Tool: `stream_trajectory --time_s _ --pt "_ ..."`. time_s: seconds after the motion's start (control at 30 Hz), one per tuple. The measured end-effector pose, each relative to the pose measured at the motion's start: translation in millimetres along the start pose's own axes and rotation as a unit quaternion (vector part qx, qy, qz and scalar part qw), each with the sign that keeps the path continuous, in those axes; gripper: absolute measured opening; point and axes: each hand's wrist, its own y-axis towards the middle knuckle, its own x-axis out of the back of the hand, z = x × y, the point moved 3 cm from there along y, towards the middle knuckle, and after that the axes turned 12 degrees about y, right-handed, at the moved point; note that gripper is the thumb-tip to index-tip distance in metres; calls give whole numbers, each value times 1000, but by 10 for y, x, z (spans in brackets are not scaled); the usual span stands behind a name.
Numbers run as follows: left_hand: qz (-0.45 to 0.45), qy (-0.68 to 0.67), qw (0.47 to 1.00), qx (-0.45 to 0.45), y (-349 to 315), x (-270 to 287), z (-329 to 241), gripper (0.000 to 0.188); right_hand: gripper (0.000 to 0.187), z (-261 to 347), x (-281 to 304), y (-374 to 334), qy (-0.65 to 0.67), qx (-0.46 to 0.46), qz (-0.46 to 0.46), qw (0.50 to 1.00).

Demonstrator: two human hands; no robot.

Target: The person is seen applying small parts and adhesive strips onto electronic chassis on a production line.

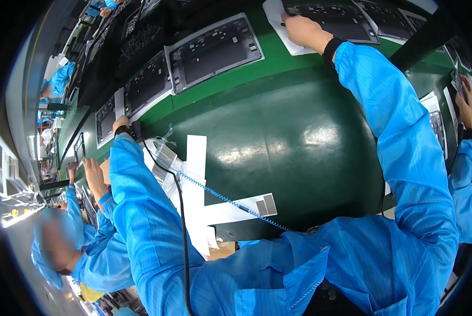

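My right hand point(305, 32) reaches to the far right of the bench, its fingers closed at the meeting of a white sheet point(279, 30) and a flat dark tablet housing point(330, 22). What its fingertips pinch is hard to make out. Stretched to the left, my left hand point(121, 123) touches the lower end of a narrow white strip point(119, 102) between two dark housings; its fingers are mostly hidden. One of these is the left housing point(106, 118), the other the nearer housing point(147, 84). A larger housing point(215, 52) lies on white backing between my hands.
A green mat point(278, 126) covers the bench. White papers point(196, 174) and clear film lie near my left forearm, crossed by a blue coiled cord point(215, 195) and a black cable point(182, 221). Co-workers in blue sit at left point(99, 258) and right point(467, 174).
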Motion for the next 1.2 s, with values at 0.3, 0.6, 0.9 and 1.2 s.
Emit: stream_trajectory --time_s 0.3,0.6,0.9,1.2 --pt "-144 -307 938 66 208 138 163 53 43 47 48 -3 -2 16 -17 1000" --pt "-380 25 923 63 -257 1720 448 33 31 -96 -50 126 -9 39 -39 998" --pt "-462 -160 857 159 -1997 1546 3343 43 36 704 153 -118 123 76 -39 989" --pt "-226 -726 598 255 -3093 2705 1691 33 49 458 407 -512 222 62 -151 961"
